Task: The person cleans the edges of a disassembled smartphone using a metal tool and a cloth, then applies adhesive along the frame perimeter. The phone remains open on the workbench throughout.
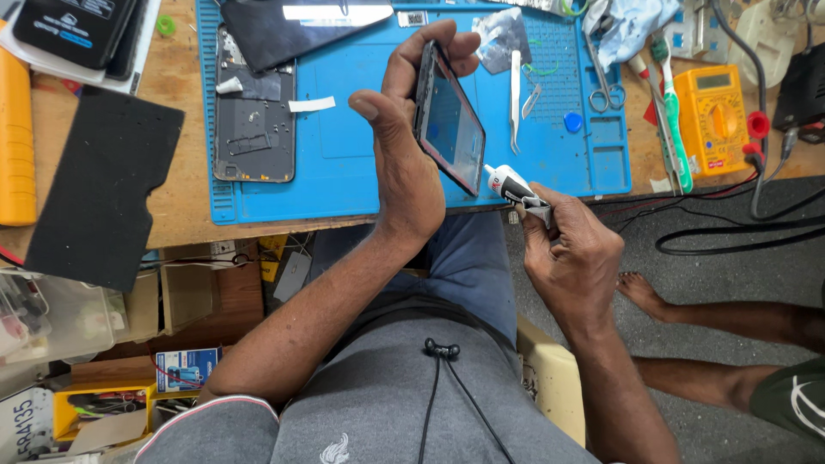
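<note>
Right hand (567, 258) pinches a small white-and-black glue tube (513, 186), nozzle at the bottom edge of the dark-framed phone screen (449, 118) that left hand (404, 155) grips upright above the blue work mat (361, 163).

The wooden table (185, 206) carries a blue rubber work mat (344, 172), a black foam sheet (99, 185) at its left, and a yellow multimeter (711, 116) beside a green-handled toothbrush (673, 112) on the right.
</note>
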